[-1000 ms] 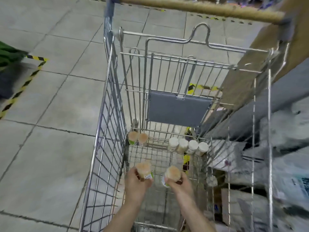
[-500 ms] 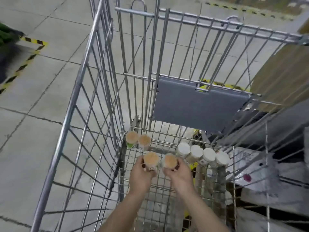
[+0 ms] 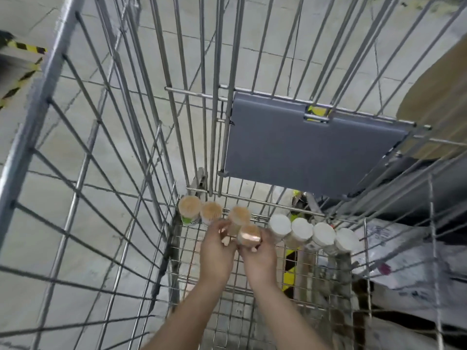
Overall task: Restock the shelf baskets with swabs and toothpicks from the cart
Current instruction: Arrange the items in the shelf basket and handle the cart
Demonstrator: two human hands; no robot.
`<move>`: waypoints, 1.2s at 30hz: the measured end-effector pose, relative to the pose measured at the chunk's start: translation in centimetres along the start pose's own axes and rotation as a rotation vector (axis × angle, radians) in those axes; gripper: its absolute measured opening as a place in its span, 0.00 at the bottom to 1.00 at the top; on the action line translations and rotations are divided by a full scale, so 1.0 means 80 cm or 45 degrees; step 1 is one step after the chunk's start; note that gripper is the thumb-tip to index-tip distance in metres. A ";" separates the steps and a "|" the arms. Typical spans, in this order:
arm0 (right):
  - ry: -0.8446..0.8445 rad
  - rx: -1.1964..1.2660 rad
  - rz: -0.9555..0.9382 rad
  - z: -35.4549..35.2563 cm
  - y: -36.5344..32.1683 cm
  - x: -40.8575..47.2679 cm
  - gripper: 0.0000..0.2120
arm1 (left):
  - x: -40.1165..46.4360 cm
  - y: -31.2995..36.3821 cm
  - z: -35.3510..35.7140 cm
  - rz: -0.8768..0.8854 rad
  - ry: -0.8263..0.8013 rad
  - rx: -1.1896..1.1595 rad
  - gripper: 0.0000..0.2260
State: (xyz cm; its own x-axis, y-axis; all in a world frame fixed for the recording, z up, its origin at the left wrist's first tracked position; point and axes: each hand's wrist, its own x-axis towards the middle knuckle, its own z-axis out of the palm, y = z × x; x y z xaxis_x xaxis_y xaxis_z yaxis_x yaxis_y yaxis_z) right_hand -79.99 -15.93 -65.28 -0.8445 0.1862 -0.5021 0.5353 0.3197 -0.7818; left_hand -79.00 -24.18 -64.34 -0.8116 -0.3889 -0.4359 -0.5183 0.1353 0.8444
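Head view shows the restock barely begun: no shelf basket is visible, and every jar sits low in the cart point(image 3: 75, 152), under its grey flap point(image 3: 303, 152). Left hand point(image 3: 217, 251) and right hand point(image 3: 260, 258) each grasp a tan-topped toothpick jar point(image 3: 249, 234) left of four white-capped swab jars point(image 3: 310, 232).
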 end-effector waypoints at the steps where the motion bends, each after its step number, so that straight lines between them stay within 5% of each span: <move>1: 0.028 -0.001 0.003 0.002 0.000 0.000 0.18 | 0.000 0.000 0.001 0.001 0.009 0.001 0.19; 24: 0.456 0.063 0.075 0.035 -0.007 0.009 0.17 | -0.007 0.011 -0.007 -0.323 0.048 -0.420 0.25; 36: 0.095 -0.035 0.098 0.008 0.017 -0.030 0.23 | -0.026 -0.005 -0.020 -0.517 -0.063 -0.164 0.18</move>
State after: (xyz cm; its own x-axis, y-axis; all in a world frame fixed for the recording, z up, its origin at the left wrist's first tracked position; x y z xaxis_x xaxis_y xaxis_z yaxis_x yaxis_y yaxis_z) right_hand -77.22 -16.55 -65.41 -0.8003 0.2798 -0.5303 0.5987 0.3273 -0.7310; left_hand -76.68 -24.87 -63.29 -0.5623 -0.3427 -0.7526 -0.7629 -0.1362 0.6320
